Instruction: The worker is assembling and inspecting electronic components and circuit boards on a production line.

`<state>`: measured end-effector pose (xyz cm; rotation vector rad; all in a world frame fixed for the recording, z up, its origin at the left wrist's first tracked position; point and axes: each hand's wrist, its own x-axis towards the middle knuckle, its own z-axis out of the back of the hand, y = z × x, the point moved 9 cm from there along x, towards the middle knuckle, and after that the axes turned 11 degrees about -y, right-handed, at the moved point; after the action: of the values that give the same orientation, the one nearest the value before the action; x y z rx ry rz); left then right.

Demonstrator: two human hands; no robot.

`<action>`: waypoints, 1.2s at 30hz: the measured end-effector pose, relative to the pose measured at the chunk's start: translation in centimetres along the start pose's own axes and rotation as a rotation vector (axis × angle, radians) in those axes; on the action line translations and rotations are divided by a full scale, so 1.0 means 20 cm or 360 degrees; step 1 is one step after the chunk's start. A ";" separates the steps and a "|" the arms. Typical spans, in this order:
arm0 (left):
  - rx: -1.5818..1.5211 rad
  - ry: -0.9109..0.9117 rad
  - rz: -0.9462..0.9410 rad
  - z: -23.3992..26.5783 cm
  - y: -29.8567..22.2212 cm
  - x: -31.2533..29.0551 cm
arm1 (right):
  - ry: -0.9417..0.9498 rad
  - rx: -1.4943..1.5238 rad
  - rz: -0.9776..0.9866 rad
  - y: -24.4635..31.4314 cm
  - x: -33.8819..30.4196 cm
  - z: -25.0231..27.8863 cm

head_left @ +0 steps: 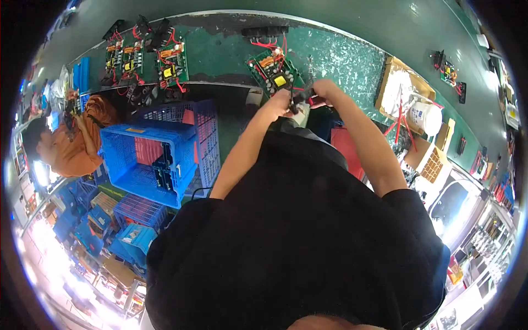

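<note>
My two hands come together at the near edge of the green bench, just below a green circuit board [268,69]. The board carries a yellow-topped transformer, and red wires run from it to a black strip-shaped part [265,32] beyond it. Between my hands is a small black part [300,99] with red wire beside it; its exact kind is not clear. My left hand [280,102] is closed at its left side, fingers partly hidden. My right hand [325,91] pinches it from the right.
More wired circuit boards [170,66] lie at the bench's left. Rightward stand a cardboard box [391,77] and a white tub [426,117] beside red tubes [400,122]. Blue crates [140,184] are stacked at my left, near a co-worker in orange-brown clothing [82,146].
</note>
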<state>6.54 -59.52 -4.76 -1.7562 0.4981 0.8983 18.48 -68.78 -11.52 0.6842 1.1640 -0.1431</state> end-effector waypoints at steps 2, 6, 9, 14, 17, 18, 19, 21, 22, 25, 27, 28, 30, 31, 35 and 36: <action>-0.0177 0.0142 -0.0087 -0.09 0.01 0.10 | 0.0120 -0.1115 0.0912 0.00 0.12 0.09; -0.0770 -0.0227 -0.0307 0.03 -0.02 -0.09 | 0.0023 -0.0625 0.0108 0.10 -0.10 -0.02; -0.0429 -0.0138 -0.0258 -0.01 -0.07 0.01 | 0.0012 -0.0553 0.0006 0.05 -0.10 0.03; -0.0486 -0.0527 -0.0113 0.05 0.07 0.05 | -0.0865 -0.0689 0.0322 0.05 -0.22 0.22; -0.0893 -0.0295 0.0382 -0.05 0.22 0.10 | -0.1079 -0.0907 0.0480 0.12 -0.29 0.21; -0.0890 -0.0291 0.0395 -0.06 0.24 0.11 | -0.1063 -0.1034 0.0494 0.14 -0.30 0.20; -0.0899 -0.0269 0.0344 -0.06 0.24 0.11 | -0.1044 -0.1162 0.0507 0.15 -0.30 0.20; -0.0917 -0.0253 0.0295 -0.08 0.27 0.14 | -0.1062 -0.0959 0.0626 0.20 -0.35 0.17; -0.0975 -0.0267 0.0136 -0.08 0.27 0.18 | -0.1091 -0.0750 0.0744 0.22 -0.37 0.18; -0.0924 -0.0403 0.0007 -0.05 0.27 0.18 | -0.1319 -0.0384 0.0710 0.16 -0.41 0.20; -0.0777 -0.0652 -0.0031 0.01 0.23 0.14 | -0.1455 -0.0273 0.0633 0.11 -0.42 0.24; -0.0778 -0.0651 -0.0024 -0.01 0.21 0.14 | -0.1234 -0.0476 0.0726 0.13 -0.38 0.19; -0.0969 -0.0589 0.0061 -0.05 0.21 0.14 | -0.1011 -0.0674 0.0802 0.14 -0.32 0.15; -0.0966 -0.0578 0.0070 -0.06 0.22 0.15 | -0.0777 -0.0797 0.0842 0.15 -0.27 0.11; -0.0724 -0.0314 -0.0319 -0.12 0.31 0.35 | -0.0269 -0.1107 0.1166 0.20 -0.25 0.01; -0.0513 -0.0478 -0.0608 -0.07 0.41 0.46 | -0.0071 -0.1191 0.1454 0.23 -0.29 -0.03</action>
<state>7.14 -62.98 -16.63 -1.8728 -0.1854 0.9782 17.73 -66.11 -4.66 0.4692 0.6822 0.9951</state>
